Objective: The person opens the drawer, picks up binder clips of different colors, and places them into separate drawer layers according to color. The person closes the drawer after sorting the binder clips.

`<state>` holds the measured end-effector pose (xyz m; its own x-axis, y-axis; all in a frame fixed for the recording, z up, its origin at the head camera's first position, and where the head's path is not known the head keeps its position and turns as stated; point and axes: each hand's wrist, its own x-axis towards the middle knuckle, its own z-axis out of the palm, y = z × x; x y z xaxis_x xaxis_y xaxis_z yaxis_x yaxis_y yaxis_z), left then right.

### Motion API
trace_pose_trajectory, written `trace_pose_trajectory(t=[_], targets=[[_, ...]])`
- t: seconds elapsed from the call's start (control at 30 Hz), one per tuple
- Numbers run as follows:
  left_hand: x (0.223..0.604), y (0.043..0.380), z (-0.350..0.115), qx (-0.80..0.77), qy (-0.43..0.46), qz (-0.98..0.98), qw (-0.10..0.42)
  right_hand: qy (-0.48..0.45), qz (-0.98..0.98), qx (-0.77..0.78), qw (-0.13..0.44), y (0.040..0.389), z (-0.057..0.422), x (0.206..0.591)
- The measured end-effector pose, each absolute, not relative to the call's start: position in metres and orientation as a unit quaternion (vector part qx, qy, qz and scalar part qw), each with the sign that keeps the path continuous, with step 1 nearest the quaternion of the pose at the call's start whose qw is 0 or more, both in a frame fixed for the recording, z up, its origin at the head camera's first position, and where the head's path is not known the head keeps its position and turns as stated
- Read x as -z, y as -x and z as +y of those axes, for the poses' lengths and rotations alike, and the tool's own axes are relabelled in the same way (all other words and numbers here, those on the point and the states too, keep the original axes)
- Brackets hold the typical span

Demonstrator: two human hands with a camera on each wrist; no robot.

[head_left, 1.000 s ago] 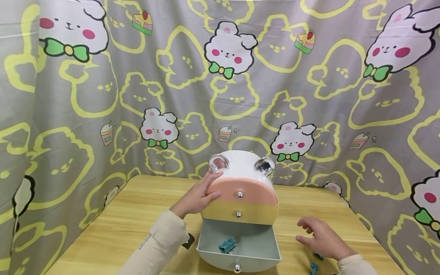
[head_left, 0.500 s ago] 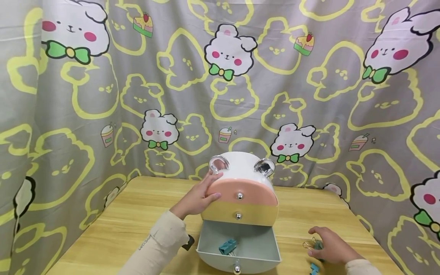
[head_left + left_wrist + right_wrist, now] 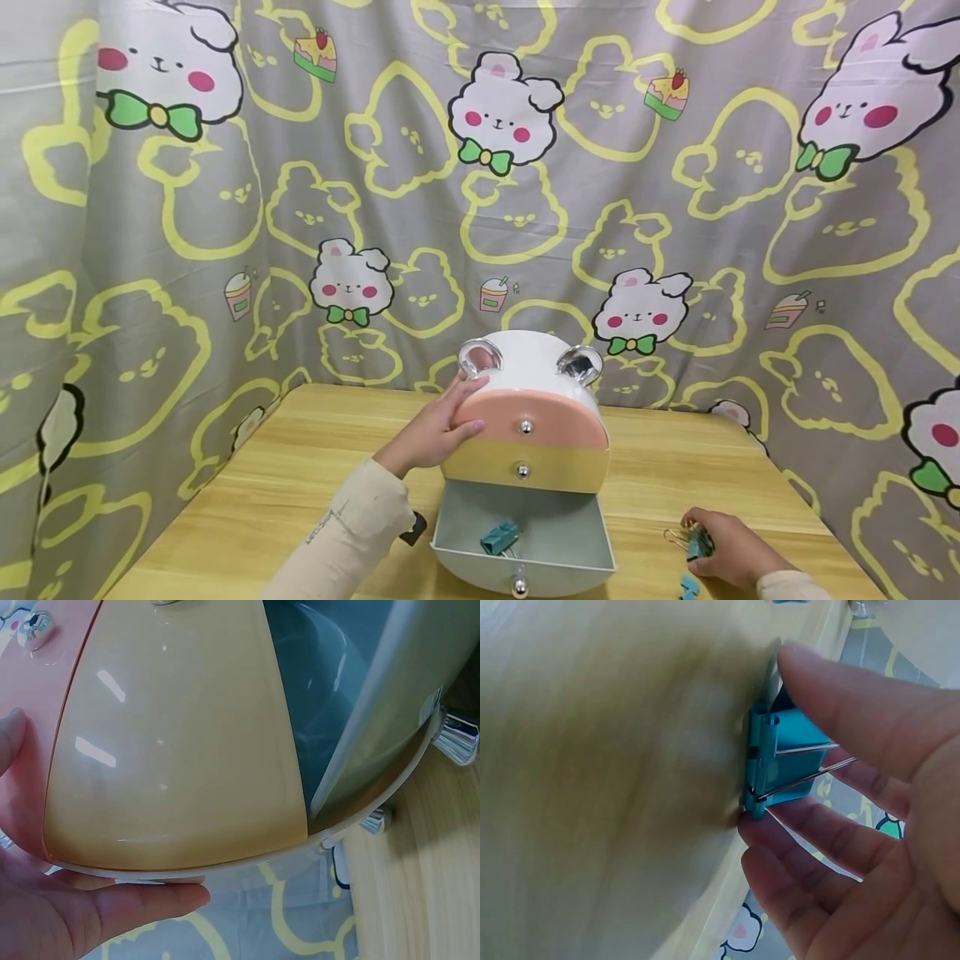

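Note:
A small rounded drawer cabinet [image 3: 525, 458] stands on the table, with pink, yellow and grey-green drawers. Its bottom drawer [image 3: 555, 525] is pulled out, with a teal binder clip [image 3: 497, 538] inside. My left hand [image 3: 435, 425] grips the cabinet's left side, thumb on the front; in the left wrist view, the yellow drawer front [image 3: 172, 742] lies close to that hand. To the right of the cabinet, my right hand [image 3: 731, 546] pinches another teal binder clip [image 3: 791, 754] between thumb and fingers at the tabletop. Part of this clip is hidden by the hand.
One more teal clip [image 3: 688, 587] lies on the table, nearer the front edge. A small black object [image 3: 414, 528] shows beside the left sleeve. Patterned curtain [image 3: 420, 208] surrounds the wooden table [image 3: 300, 467] at the back and sides.
My right hand has moved right and down to a binder clip on the table, and its fingers have closed on it. The left hand keeps its place on the cabinet.

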<state>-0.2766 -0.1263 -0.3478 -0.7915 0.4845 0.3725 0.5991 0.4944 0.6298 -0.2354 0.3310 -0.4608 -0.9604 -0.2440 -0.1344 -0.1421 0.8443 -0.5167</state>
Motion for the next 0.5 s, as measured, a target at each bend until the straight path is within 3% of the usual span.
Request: trace_pose_trajectory(t=[0.5], targets=[[0.3484,0.2762,-0.1259,0.393,0.317,-0.86,0.078,0.088,0.957,0.261,0.09,0.2341,0.3313,0.4613]])
